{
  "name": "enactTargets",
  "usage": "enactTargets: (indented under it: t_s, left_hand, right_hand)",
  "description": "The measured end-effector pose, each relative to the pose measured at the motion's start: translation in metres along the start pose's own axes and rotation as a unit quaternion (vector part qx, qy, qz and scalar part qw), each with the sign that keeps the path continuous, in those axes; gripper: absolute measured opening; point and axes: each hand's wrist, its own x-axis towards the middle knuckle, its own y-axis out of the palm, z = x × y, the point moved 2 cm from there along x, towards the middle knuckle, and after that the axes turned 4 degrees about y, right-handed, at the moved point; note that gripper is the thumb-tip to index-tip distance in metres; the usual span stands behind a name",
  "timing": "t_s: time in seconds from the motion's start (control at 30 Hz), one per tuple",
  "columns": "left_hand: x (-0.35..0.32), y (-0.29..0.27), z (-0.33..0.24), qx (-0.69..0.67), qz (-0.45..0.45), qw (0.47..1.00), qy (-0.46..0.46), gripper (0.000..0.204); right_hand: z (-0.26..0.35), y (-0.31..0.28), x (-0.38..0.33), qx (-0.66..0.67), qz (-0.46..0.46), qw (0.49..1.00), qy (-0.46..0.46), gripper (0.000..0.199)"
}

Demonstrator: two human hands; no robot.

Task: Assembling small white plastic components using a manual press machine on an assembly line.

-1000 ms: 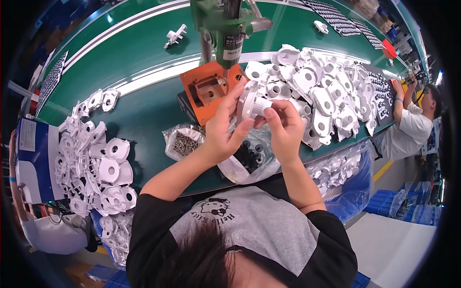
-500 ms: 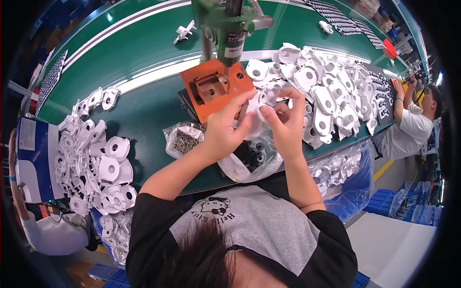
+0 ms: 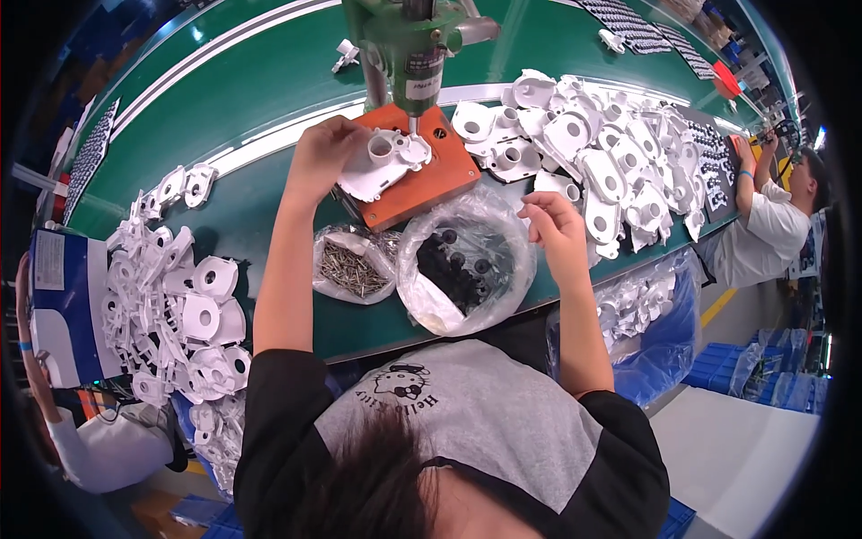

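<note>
A white plastic housing (image 3: 381, 165) with a round tubular opening lies on the orange fixture block (image 3: 413, 199), beneath the spindle of a green press (image 3: 417, 72). My left hand (image 3: 325, 154) grips the housing's left edge, its fingertips partly hidden. To the right, my right hand (image 3: 557, 226) hovers between a clear plastic bag (image 3: 519, 260) and the pile of white housings (image 3: 620, 171). Its fingers are loosely bent and apart, with nothing visible in them. Small black parts (image 3: 458, 269) fill the bag. Beside it, a smaller bag holds metal screws (image 3: 348, 269).
Another heap of white housings (image 3: 180, 296) covers the bench's left side, next to a blue and white box (image 3: 67, 296). Lined bins of housings (image 3: 637, 310) hang below the bench edge. Co-workers sit at the far right (image 3: 777, 225) and far left (image 3: 117, 440).
The white housing, held between both hands before, now lies on the orange block. My left hand has moved left with it; my right hand has drawn away to the right.
</note>
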Motion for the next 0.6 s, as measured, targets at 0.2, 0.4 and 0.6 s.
enactTargets:
  t_s: [0.2, 0.4, 0.6]
  left_hand:
    - [0.021, 0.019, -0.004, 0.267, -0.034, 0.954, 0.130, 0.016]
    - [0.034, 0.014, 0.001, 0.359, 0.055, 0.904, 0.225, 0.013]
    - [0.021, 0.021, 0.000, 0.423, -0.032, 0.846, 0.324, 0.012]
  right_hand:
    - [-0.019, 0.012, -0.011, -0.175, 0.053, 0.983, -0.013, 0.017]
    - [-0.017, 0.046, -0.017, -0.326, 0.125, 0.925, -0.149, 0.022]
    - [-0.023, 0.072, -0.006, -0.425, 0.122, 0.879, -0.179, 0.017]
